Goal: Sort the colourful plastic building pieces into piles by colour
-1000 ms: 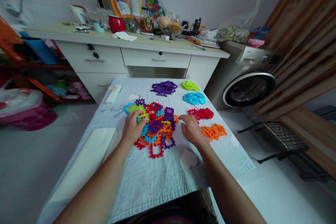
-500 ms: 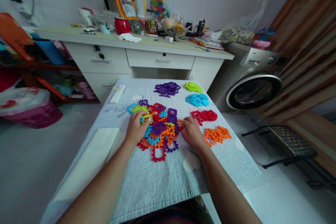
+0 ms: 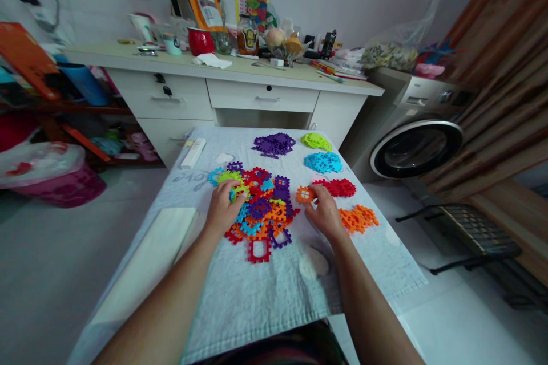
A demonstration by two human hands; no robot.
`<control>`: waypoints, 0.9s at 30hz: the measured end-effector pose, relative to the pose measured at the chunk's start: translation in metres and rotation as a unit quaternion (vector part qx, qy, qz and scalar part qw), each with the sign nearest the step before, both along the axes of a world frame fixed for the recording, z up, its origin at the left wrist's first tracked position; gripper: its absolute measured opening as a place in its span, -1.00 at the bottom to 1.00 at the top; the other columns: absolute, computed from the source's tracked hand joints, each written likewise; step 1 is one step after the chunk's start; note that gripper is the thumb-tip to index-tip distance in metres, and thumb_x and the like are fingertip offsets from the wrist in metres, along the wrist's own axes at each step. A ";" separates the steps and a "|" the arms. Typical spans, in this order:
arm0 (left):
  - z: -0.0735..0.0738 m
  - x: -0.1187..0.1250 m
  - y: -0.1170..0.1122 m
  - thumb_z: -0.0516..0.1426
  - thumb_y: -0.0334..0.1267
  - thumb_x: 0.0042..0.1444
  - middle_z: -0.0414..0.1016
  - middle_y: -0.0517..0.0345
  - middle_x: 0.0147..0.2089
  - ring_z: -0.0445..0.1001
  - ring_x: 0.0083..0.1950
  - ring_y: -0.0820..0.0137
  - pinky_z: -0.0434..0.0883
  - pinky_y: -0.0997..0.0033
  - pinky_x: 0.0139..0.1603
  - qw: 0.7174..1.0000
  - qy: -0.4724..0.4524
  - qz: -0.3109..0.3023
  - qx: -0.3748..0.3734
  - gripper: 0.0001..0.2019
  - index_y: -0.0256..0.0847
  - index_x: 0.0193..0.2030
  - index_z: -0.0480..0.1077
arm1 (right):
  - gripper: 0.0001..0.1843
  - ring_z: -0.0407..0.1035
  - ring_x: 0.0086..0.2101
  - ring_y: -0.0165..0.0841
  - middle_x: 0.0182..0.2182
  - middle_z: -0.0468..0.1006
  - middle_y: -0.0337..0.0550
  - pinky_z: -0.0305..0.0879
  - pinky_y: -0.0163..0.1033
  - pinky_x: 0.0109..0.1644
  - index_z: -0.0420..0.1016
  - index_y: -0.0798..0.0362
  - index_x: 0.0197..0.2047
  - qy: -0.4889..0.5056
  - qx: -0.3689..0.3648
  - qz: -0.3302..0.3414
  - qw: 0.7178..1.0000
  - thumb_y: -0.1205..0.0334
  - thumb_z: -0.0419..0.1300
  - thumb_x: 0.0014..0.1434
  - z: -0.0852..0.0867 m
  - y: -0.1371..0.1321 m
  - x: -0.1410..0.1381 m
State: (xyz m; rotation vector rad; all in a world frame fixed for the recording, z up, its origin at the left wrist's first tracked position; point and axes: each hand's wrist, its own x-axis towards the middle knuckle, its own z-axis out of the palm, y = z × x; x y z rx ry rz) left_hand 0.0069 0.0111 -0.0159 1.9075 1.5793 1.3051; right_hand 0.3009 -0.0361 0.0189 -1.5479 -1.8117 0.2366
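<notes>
An orange square interlocking plastic piece (image 3: 305, 194) with a cross-barred window is held between the thumb and fingers of my right hand (image 3: 324, 212). The piece is just right of the mixed heap (image 3: 261, 208) of red, purple, orange, blue and lime pieces. My left hand (image 3: 223, 205) rests against the heap's left side, thumb and forefinger apart, with blue and lime pieces by the fingertips. Sorted piles lie on the right: purple (image 3: 274, 144), lime (image 3: 317, 141), blue (image 3: 323, 162), red (image 3: 338, 187) and orange (image 3: 359, 219).
A pale cloth (image 3: 274, 302) covers the table. A white block (image 3: 193, 154) and a long white box (image 3: 149, 262) lie along its left side. Beyond stands a cluttered white desk (image 3: 261, 94), with a washing machine (image 3: 411, 125) and a stool (image 3: 466, 234) to the right.
My right hand has moved right from the heap's edge, carrying the orange piece away from it. My left hand has stayed in about the same place.
</notes>
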 end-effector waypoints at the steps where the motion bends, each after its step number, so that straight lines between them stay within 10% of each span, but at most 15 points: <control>1: 0.000 0.000 0.000 0.12 -0.05 0.11 0.42 -0.03 0.06 0.37 0.19 0.15 0.26 0.04 0.30 1.000 0.000 -0.001 -0.003 -0.67 -0.17 -0.05 0.42 | -0.52 0.40 -0.15 -0.22 -0.06 0.47 0.04 0.40 -0.09 -0.06 0.39 0.09 0.05 0.004 0.002 -0.004 1.000 0.40 0.13 0.01 0.002 -0.001 0.002; 16: 0.000 0.001 0.000 0.11 -0.02 0.10 0.41 -0.02 0.07 0.36 0.20 0.15 0.25 0.05 0.31 1.000 0.005 0.007 -0.014 -0.64 -0.16 -0.05 0.42 | -0.34 0.44 -0.24 -0.21 -0.05 0.50 0.08 0.42 -0.04 -0.08 0.32 0.10 0.21 -0.109 -0.040 -0.159 0.980 0.32 0.08 -0.02 0.033 -0.081 0.138; 27: 0.001 0.000 0.000 0.13 -0.02 0.06 0.42 0.00 0.06 0.37 0.18 0.16 0.26 0.06 0.31 1.000 0.006 0.001 -0.018 -0.65 -0.15 -0.07 0.42 | -0.25 0.36 0.01 -0.10 0.07 0.42 0.11 0.31 0.10 0.14 0.24 0.06 0.30 -0.143 -0.035 -0.128 0.981 0.45 0.03 -0.01 0.018 -0.085 0.123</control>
